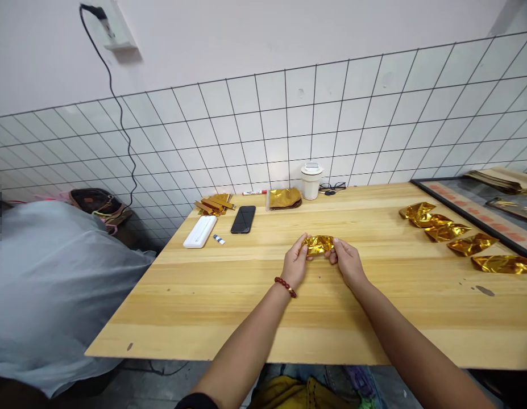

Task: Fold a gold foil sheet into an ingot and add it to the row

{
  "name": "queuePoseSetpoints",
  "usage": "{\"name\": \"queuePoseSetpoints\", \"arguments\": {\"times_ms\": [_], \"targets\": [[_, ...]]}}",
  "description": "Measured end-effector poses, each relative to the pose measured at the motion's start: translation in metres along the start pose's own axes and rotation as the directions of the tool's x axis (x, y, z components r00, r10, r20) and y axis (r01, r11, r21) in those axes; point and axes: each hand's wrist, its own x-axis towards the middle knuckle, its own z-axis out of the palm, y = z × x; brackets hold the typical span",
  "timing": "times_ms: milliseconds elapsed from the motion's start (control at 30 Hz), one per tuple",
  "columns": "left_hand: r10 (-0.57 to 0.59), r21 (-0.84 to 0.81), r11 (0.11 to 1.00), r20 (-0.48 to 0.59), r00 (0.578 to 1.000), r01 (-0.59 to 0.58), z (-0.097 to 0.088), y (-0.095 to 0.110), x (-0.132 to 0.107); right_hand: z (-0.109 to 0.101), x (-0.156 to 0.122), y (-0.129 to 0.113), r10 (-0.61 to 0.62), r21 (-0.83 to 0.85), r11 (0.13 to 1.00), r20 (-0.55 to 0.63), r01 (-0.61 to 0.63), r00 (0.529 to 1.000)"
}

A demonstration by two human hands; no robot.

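Note:
Between my two hands is a piece of folded gold foil paper [319, 245], held just above the wooden table. My left hand [295, 261], with a red bead bracelet at the wrist, pinches its left end. At the other end, the thumb and fingers of my right hand [347, 261] are closed on the foil. Several folded gold foil pieces [472, 245] lie in a slanting row on the right of the table. Toward the back sits a stack of gold foil sheets [285, 198], and a pile of gold strips [215, 204] lies at the back left.
On the table [195, 318] are a black phone [243, 220], a white power bank [200, 232], a small blue-and-white item [219, 239], a marker [254, 192], a white lidded cup [311, 180] and eyeglasses [332, 187]. A black-framed panel [480, 204] lies at right. A grey cloth-covered shape [62, 289] stands left.

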Motion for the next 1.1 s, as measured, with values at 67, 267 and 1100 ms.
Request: {"name": "queuePoseSetpoints", "arguments": {"times_ms": [67, 267, 1100], "targets": [[0.028, 0.06, 0.998, 0.039, 0.999, -0.03, -0.001, -0.001, -0.002, 0.001, 0.0, -0.002, 0.028, 0.011, 1.0, -0.018, -0.027, 0.999], [0.01, 0.091, 0.996, 0.08, 0.997, -0.017, -0.002, 0.004, -0.008, 0.001, 0.0, -0.003, 0.044, 0.064, 0.997, -0.025, -0.042, 0.999], [-0.024, -0.153, 0.988, -0.155, 0.988, 0.0, 0.0, 0.014, -0.007, 0.024, -0.024, -0.035, 0.031, -0.039, 0.999, 0.001, -0.031, 1.0]]}}
